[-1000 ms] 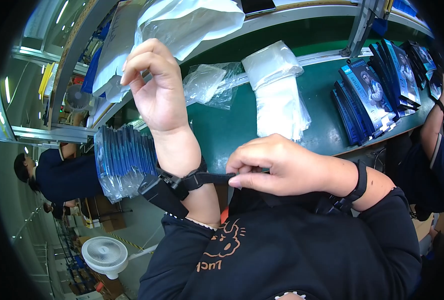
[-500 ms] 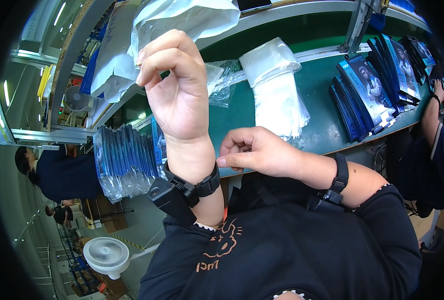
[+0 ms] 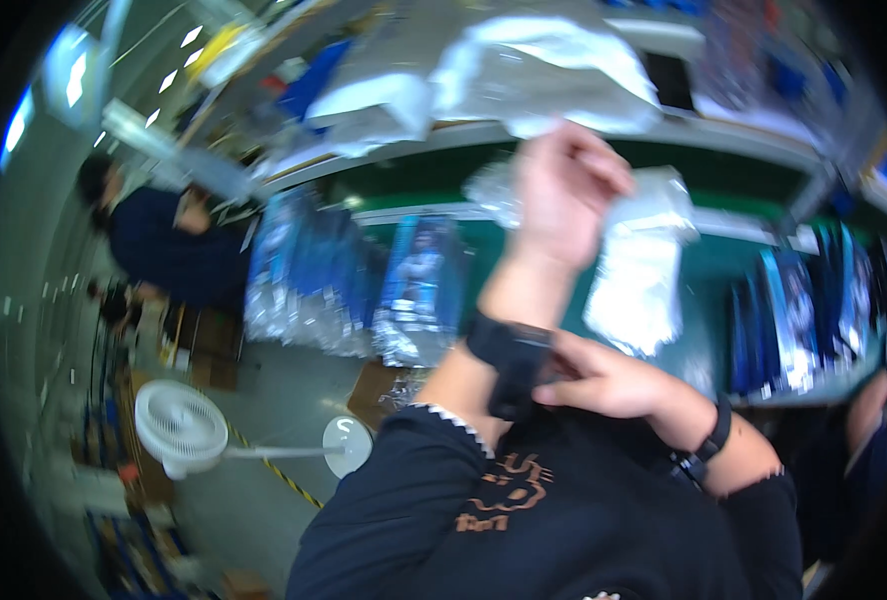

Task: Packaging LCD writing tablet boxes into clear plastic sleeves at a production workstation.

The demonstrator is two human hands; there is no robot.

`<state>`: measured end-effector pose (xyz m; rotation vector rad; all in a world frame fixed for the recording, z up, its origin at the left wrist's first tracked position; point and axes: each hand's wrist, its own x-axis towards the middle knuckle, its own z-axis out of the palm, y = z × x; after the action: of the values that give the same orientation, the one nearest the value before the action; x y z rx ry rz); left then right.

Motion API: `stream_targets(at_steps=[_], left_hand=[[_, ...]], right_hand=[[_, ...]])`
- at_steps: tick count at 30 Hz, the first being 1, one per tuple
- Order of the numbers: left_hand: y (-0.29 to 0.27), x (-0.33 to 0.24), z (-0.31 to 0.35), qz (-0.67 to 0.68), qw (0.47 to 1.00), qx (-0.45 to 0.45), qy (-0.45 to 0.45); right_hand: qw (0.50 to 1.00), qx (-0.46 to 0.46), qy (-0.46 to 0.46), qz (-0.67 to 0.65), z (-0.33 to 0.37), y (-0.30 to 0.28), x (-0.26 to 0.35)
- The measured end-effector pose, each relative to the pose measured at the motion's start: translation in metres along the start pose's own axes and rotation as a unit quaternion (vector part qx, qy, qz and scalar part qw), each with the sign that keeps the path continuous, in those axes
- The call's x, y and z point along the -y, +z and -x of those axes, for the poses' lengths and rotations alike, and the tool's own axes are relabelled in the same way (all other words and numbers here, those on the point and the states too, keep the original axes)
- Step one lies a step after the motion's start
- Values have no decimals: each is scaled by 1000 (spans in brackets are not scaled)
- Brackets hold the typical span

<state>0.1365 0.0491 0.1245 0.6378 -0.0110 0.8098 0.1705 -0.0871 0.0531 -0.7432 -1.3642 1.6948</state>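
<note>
My left hand (image 3: pixel 569 190) is raised over the green table, blurred, its fingers loosely bent and apart with nothing visible in them. Around my left wrist sits a black strapped device (image 3: pixel 512 362). My right hand (image 3: pixel 619 380) has come across to it; the thumb lies at the device's edge and the fingers at its far side, partly hidden, closed on it. A second black strap (image 3: pixel 716 430) is on my right wrist. Just beyond my hands lies a stack of clear plastic bags (image 3: pixel 639 280) on the table.
Blue boxes in clear bags (image 3: pixel 309 270) stand in a row at the left, beside another bagged blue box (image 3: pixel 419 280). More blue boxes (image 3: pixel 789 315) stand at the right. White plastic sheeting (image 3: pixel 544 75) hangs from the shelf. A white fan (image 3: pixel 179 425) and a co-worker (image 3: pixel 169 240) are at the left.
My view has swung, so the scene shifts and blurs. The left hand has turned, its fingers now pointing right. My right hand has moved from beside the left forearm onto the wrist device.
</note>
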Motion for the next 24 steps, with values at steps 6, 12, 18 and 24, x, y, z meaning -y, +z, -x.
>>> stream_targets(at_steps=[6, 12, 18, 24], left_hand=[[-63, 49, 14, -797, 587, 66, -124], [-98, 42, 25, -867, 476, -49, -141], [-96, 8, 18, -821, 532, -172, -115], [-121, 11, 19, -794, 582, -172, 8]], right_hand=[[974, -38, 30, 223, 14, 22, -1], [974, -105, 130, 150, 6, 21, 7], [952, -148, 106, -245, -15, 24, 15], [967, -156, 57, -194, -16, 26, 2]])
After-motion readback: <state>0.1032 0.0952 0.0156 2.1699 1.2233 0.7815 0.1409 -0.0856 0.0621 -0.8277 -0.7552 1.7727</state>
